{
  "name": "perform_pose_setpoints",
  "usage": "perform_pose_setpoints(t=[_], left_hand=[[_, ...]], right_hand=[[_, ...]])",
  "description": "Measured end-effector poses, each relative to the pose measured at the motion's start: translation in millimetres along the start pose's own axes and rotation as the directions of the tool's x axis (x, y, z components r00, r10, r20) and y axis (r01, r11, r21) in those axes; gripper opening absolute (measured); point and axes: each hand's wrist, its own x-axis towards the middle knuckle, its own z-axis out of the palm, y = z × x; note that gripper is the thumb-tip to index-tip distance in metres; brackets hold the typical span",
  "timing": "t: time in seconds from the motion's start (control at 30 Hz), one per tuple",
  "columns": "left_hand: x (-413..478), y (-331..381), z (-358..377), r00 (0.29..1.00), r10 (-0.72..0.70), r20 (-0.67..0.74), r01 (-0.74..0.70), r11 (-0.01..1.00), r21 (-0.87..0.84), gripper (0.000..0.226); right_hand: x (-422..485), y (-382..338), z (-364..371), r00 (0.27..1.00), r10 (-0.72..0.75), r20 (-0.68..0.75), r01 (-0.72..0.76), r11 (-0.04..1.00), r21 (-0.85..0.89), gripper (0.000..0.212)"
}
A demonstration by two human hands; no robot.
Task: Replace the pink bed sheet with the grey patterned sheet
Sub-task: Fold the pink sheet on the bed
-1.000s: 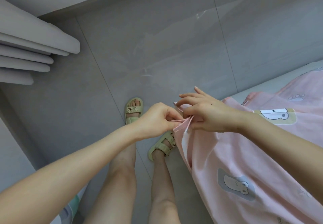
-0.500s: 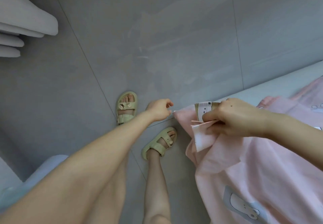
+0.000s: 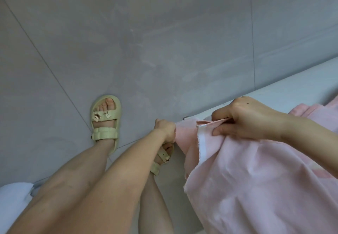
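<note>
A: We start at the fingers [image 3: 222, 114] of the right hand [image 3: 245, 118]. They are curled tight over a folded edge of the pink sheet [image 3: 256, 188], with the thumb pressed beneath, pinching the cloth.

B: We see much the same on the other side. The left hand [image 3: 164, 129] is closed in a fist at the far end of that edge, with the fabric drawn into it. Its fingertips are turned away from us, so we cannot tell how they lie.

A: Between the two hands the top edge of the sheet runs nearly straight. Just beside the right thumb a white band [image 3: 202, 142] runs down the hem, next to a frayed seam.

B: From there we follow the sheet down and to the right, where it hangs in loose folds and fills the lower right of the view. Its upper part lies on the bed [image 3: 292, 87], whose pale grey edge crosses the right side above the right hand.

A: Below the hands we see the person's bare legs and two cream sandals. The left sandal [image 3: 105, 122] stands flat on the floor [image 3: 164, 41], well apart from the sheet. The right sandal [image 3: 162, 158] is partly hidden behind the left forearm, just beside the hanging cloth.

B: The floor is large grey tiles with thin joints. At the lower left corner we note a pale bluish-white cloth [image 3: 11, 206]; we cannot tell what it is.
</note>
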Motion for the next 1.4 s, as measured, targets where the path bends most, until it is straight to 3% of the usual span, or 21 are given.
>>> perform_pose_setpoints(t=[0.03,0.1,0.2,0.27,0.33,0.4,0.5,0.6,0.67,0.83,0.93,0.97,1.03,1.2,1.3,1.4], left_hand=[[-4,-2,3,0.999,0.010,-0.045,-0.011,1.000,-0.019,0.035],[-11,-3,4,0.989,0.032,-0.143,-0.047,0.994,-0.102,0.061],[-6,4,-1,0.994,0.046,-0.104,-0.060,0.989,-0.133,0.084],[3,12,-1,0.999,0.036,0.001,-0.036,0.998,-0.051,0.076],[2,19,1,0.998,-0.005,0.065,-0.001,0.996,0.094,0.049],[-4,16,9,1.000,-0.009,0.003,0.008,0.984,0.176,0.030],[-34,-10,9,0.989,-0.016,-0.145,0.014,1.000,-0.014,0.021],[-89,-48,-15,0.968,-0.089,-0.235,-0.005,0.929,-0.371,0.020],[-137,-62,-34,0.943,-0.099,-0.317,-0.058,0.890,-0.452,0.014],[-265,-42,-89,0.862,-0.028,-0.506,-0.196,0.903,-0.383,0.016],[-338,-7,-115,0.881,0.097,-0.462,-0.276,0.900,-0.338,0.010],[-358,6,-120,0.886,0.132,-0.445,-0.290,0.906,-0.309,0.023],[-386,27,-122,0.884,0.186,-0.429,-0.325,0.904,-0.277,0.035],[-442,79,-104,0.838,0.290,-0.462,-0.383,0.916,-0.121,0.025],[-470,96,-93,0.835,0.268,-0.480,-0.335,0.940,-0.059,0.032],[-497,105,-78,0.833,0.154,-0.531,-0.333,0.907,-0.259,0.020]], right_hand=[[0,-2,0,1.000,-0.001,-0.007,0.001,1.000,0.006,0.018],[-5,-6,-2,0.999,-0.021,-0.046,0.022,0.999,0.028,0.018],[-14,-13,-6,0.996,-0.023,-0.088,0.029,0.997,0.069,0.025],[-18,-11,-6,0.995,-0.014,-0.097,0.021,0.997,0.070,0.026],[-20,-10,-4,0.993,-0.007,-0.121,0.015,0.998,0.059,0.026],[-22,-10,-2,0.987,-0.016,-0.160,0.025,0.998,0.059,0.025],[-25,-25,0,0.974,-0.055,-0.222,0.065,0.997,0.041,0.019],[-37,-57,4,0.930,-0.133,-0.342,0.115,0.991,-0.072,0.004],[-49,-82,8,0.908,-0.167,-0.384,0.119,0.982,-0.146,0.008],[-87,-150,13,0.845,-0.263,-0.465,0.180,0.960,-0.217,0.015],[-115,-183,8,0.799,-0.241,-0.551,0.144,0.966,-0.213,0.017],[-123,-191,7,0.784,-0.234,-0.575,0.139,0.969,-0.205,0.022],[-136,-200,9,0.764,-0.253,-0.594,0.193,0.967,-0.164,0.023],[-188,-217,17,0.705,-0.383,-0.597,0.368,0.917,-0.153,0.013],[-221,-219,18,0.659,-0.366,-0.657,0.348,0.923,-0.165,0.023],[-262,-215,21,0.585,-0.321,-0.745,0.290,0.940,-0.178,0.024]])
